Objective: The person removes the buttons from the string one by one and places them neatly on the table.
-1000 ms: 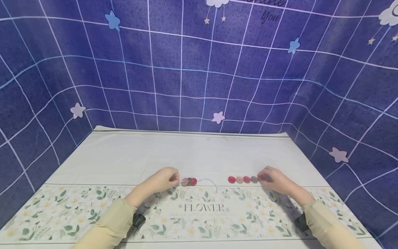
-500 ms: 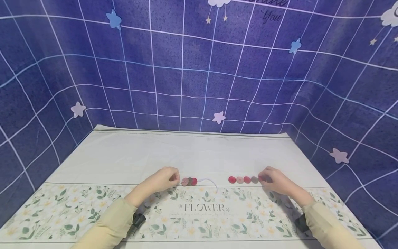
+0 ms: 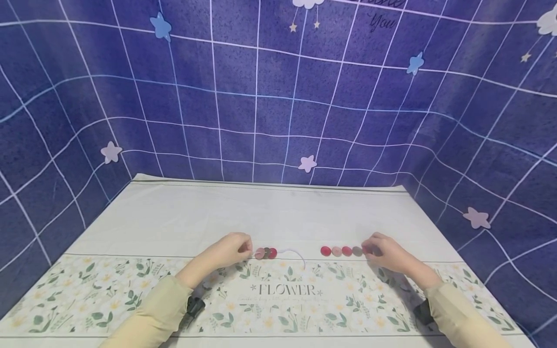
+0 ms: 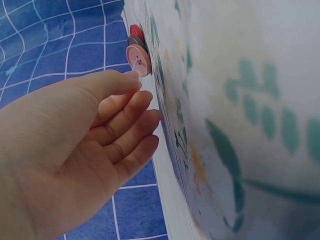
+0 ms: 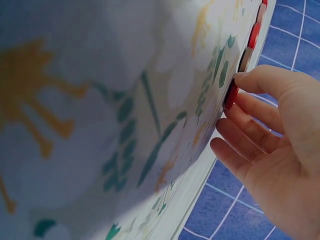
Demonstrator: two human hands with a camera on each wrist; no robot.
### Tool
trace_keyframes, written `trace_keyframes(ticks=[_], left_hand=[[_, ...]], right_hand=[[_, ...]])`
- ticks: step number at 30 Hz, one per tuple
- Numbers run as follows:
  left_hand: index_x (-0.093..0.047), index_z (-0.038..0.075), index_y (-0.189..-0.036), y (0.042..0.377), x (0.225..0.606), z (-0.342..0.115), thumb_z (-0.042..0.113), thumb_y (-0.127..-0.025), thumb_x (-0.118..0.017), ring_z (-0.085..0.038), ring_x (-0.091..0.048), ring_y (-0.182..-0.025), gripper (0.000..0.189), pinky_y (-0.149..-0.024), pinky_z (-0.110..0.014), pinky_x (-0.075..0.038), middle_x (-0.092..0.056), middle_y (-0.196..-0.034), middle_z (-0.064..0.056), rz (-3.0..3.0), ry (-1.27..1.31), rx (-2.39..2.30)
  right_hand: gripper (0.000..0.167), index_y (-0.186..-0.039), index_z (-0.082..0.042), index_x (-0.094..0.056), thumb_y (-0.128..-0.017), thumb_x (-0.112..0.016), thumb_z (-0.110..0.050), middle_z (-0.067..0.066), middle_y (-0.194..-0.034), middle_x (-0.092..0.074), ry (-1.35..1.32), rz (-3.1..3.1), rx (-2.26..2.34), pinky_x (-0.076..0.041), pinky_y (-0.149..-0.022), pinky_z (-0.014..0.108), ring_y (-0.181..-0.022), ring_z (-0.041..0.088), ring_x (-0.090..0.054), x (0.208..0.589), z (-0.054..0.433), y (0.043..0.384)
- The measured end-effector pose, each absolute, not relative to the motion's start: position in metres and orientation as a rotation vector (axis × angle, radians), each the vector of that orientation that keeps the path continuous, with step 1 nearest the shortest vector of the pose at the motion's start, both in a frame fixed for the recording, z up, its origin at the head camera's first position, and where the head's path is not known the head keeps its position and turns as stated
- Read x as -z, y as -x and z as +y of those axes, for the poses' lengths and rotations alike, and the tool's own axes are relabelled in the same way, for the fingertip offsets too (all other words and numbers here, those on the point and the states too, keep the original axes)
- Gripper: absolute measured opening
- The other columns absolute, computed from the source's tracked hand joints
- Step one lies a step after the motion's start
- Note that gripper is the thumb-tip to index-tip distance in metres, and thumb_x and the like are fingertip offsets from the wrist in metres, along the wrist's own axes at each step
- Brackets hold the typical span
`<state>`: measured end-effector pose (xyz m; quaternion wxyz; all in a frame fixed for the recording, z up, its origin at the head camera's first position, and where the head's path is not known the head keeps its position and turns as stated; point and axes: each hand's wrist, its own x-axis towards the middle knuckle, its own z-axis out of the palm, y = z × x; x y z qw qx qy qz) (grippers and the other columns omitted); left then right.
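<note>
My left hand (image 3: 231, 249) pinches the end of a thin pale lavender string between thumb and index finger. The string runs through a pink button (image 4: 138, 60) right by the fingertips, which stands tilted against a dark button (image 3: 267, 252) and a red button (image 3: 272, 253). Past them the string's loose tail (image 3: 296, 253) curves to the right over the cloth. At the right end of a row of buttons, my right hand (image 3: 386, 250) pinches another red button (image 5: 231, 96) between thumb and index finger. Its lower edge is at the cloth, and the fingertips partly hide it.
Left of the right hand, the row has a red button (image 3: 326, 251), a pink one (image 3: 336, 251), a red one (image 3: 346, 251) and a grey-brown one (image 3: 357, 251). A white cloth with a flower-print band (image 3: 287, 319) covers the table. Blue grid-patterned fabric (image 3: 274, 116) rises behind and at both sides.
Both hands keep their place and hold on the string and the red button. The whole head view has shifted very slightly.
</note>
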<state>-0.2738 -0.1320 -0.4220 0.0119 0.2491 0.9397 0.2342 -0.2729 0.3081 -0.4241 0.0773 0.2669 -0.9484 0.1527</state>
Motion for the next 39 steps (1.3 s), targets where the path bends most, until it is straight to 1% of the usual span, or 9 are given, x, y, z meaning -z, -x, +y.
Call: trace_keyframes(ticks=[5, 14, 18, 21, 26, 31, 39], left_hand=[[-0.058, 0.017, -0.078, 0.274, 0.423, -0.132, 0.019, -0.085, -0.067, -0.006, -0.049, -0.068, 0.012, -0.067, -0.025, -0.045, -0.054, -0.072, 0.010, 2.939, -0.759, -0.727], [-0.058, 0.017, -0.078, 0.274, 0.421, -0.132, 0.017, -0.085, -0.067, -0.006, -0.051, -0.069, 0.012, -0.068, -0.027, -0.048, -0.055, -0.072, 0.009, 2.963, -0.764, -0.703], [-0.058, 0.017, -0.077, 0.273, 0.420, -0.132, 0.019, -0.085, -0.067, -0.006, -0.053, -0.071, 0.012, -0.071, -0.028, -0.049, -0.056, -0.074, 0.008, 2.968, -0.745, -0.699], [-0.057, 0.018, -0.077, 0.273, 0.421, -0.131, 0.020, -0.085, -0.067, -0.006, -0.053, -0.073, 0.013, -0.073, -0.028, -0.050, -0.057, -0.075, 0.009, 2.963, -0.718, -0.696], [-0.057, 0.018, -0.077, 0.273, 0.422, -0.132, 0.019, -0.086, -0.066, -0.006, -0.052, -0.071, 0.012, -0.072, -0.028, -0.049, -0.056, -0.074, 0.009, 2.958, -0.718, -0.700], [-0.057, 0.017, -0.078, 0.273, 0.421, -0.132, 0.019, -0.086, -0.066, -0.005, -0.052, -0.070, 0.012, -0.069, -0.026, -0.048, -0.056, -0.073, 0.009, 2.960, -0.724, -0.705], [-0.058, 0.017, -0.078, 0.274, 0.423, -0.132, 0.019, -0.086, -0.066, -0.005, -0.051, -0.068, 0.011, -0.067, -0.025, -0.048, -0.055, -0.072, 0.010, 2.963, -0.750, -0.704]], right_hand=[[0.027, -0.102, -0.001, -0.066, -0.077, -0.071, -0.007, 0.003, -0.092, -0.061, -0.821, -2.819, -0.462, -0.051, -0.083, 0.043, -0.087, 0.023, -0.061, 0.422, 0.306, 0.272], [0.028, -0.103, -0.001, -0.066, -0.077, -0.072, -0.009, 0.003, -0.093, -0.061, -0.813, -2.821, -0.491, -0.050, -0.082, 0.043, -0.087, 0.023, -0.060, 0.419, 0.305, 0.270], [0.027, -0.103, -0.001, -0.066, -0.077, -0.072, -0.009, 0.003, -0.091, -0.061, -0.811, -2.823, -0.500, -0.051, -0.080, 0.041, -0.084, 0.021, -0.059, 0.419, 0.305, 0.270], [0.029, -0.104, 0.001, -0.065, -0.078, -0.071, -0.009, 0.004, -0.091, -0.062, -0.830, -2.831, -0.517, -0.052, -0.078, 0.040, -0.084, 0.023, -0.060, 0.417, 0.306, 0.271], [0.034, -0.109, 0.005, -0.063, -0.079, -0.071, -0.009, 0.009, -0.094, -0.064, -0.846, -2.838, -0.536, -0.052, -0.080, 0.043, -0.088, 0.028, -0.062, 0.412, 0.307, 0.273], [0.035, -0.110, 0.004, -0.062, -0.080, -0.071, -0.012, 0.012, -0.098, -0.064, -0.829, -2.822, -0.546, -0.051, -0.081, 0.047, -0.092, 0.032, -0.063, 0.404, 0.303, 0.274], [0.032, -0.109, 0.001, -0.063, -0.081, -0.070, -0.010, 0.010, -0.098, -0.066, -0.845, -2.777, -0.509, -0.052, -0.080, 0.044, -0.092, 0.029, -0.064, 0.401, 0.292, 0.275]])
